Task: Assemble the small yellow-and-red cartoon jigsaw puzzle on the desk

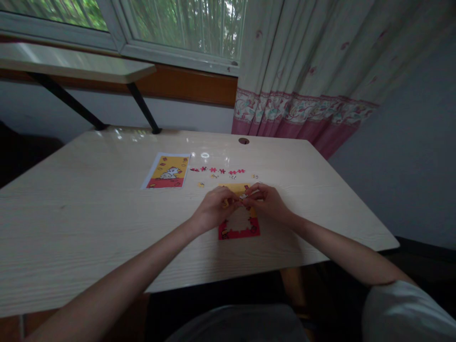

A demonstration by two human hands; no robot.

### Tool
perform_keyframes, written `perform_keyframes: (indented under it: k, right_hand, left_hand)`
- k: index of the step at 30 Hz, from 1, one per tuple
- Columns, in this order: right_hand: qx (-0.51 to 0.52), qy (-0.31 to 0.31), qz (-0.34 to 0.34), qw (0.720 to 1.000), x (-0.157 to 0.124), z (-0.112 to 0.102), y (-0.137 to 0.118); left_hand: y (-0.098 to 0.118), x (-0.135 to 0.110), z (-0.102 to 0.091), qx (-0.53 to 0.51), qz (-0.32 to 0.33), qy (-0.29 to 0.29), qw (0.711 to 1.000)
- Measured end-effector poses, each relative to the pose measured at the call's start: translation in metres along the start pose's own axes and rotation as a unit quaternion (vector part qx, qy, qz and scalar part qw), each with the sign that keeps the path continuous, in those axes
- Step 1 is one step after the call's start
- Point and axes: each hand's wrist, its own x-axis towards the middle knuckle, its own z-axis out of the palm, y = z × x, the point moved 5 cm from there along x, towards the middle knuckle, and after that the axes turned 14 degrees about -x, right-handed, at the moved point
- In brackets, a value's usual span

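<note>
So, half-done puzzle (239, 228) lying flat near the front edge of the table (89, 213), red strip along the bottom, yellow up top, middle not filled in. Left hand (213, 209) and right hand (269, 202) both parked over the upper half of the puzzle, fingers curled in and pinched, tips meeting right above the yellow part. Tiny pale speck between the fingertips, too small to call as a piece or not, so can't tell whether anything gripped there.

Just behind the puzzle, a loose row of small pieces (217, 170), mostly pink-red, a few paler ones closer in. Behind and left of the puzzle, a printed picture (166, 172) in the same yellow and red with a white cartoon figure, flat on the table. Further back from the puzzle, a round cable hole (243, 140), then a pink-trimmed curtain (302, 95) and a window (185, 23). Way off to the back left of the puzzle, a shelf (71, 64) on black brackets.
</note>
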Motion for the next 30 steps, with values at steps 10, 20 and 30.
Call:
perform_keyframes:
  k: [10, 20, 30]
  right_hand:
    - [-0.208, 0.078, -0.179, 0.958, -0.002, -0.012, -0.013]
    - [-0.359, 0.157, -0.325, 0.860, -0.016, -0.013, -0.028]
    - [-0.404, 0.035, -0.234, 0.884, -0.014, 0.001, -0.005]
  left_hand:
    - [-0.024, -0.001, -0.004, -0.205, -0.171, 0.025, 0.963]
    - [-0.024, -0.002, -0.010, -0.138, -0.125, 0.001, 0.982]
    - [-0.001, -0.015, -0.020, 0.091, 0.060, -0.133, 0.985]
